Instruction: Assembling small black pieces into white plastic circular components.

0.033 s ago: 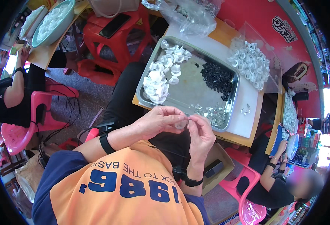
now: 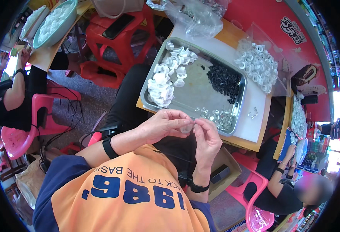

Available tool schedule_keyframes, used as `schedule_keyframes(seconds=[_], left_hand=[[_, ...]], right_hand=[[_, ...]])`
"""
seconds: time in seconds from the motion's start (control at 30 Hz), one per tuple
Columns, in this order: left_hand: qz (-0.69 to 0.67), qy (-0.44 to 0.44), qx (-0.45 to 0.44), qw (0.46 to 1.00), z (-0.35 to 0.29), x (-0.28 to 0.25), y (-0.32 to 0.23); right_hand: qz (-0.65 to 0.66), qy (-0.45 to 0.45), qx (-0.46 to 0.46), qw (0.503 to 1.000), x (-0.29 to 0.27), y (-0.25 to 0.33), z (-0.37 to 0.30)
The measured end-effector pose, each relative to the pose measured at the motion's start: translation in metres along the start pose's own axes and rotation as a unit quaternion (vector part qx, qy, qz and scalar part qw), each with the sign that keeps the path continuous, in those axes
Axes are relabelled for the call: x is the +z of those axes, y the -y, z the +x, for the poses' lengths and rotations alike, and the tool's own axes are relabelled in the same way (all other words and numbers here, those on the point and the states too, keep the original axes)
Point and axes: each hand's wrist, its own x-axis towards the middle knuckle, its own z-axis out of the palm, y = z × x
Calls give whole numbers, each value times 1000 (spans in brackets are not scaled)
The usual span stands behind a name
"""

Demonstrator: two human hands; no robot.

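pinching a translucent round piece (image 2: pixel 186 128) between left fingers (image 2: pixel 177 122), right fingers (image 2: pixel 204 124) at its right edge, grip unclear

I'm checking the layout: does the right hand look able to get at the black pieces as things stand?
Likely yes: the black pieces lie uncovered in the tray, and the right hand could pass over the clear pieces. It is at the cap, though, and may need freeing first.
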Motion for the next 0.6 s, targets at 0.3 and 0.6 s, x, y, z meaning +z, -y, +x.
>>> schedule_keyframes(seconds=[0.3, 0.6], left_hand=[[34, -6, 38, 999, -1, -2, 4], [50, 13, 41, 998, 0, -5, 4]], right_hand=[[-35, -25, 30, 999, 4, 4, -5], [-92, -1, 16, 996, 3, 7, -2]])
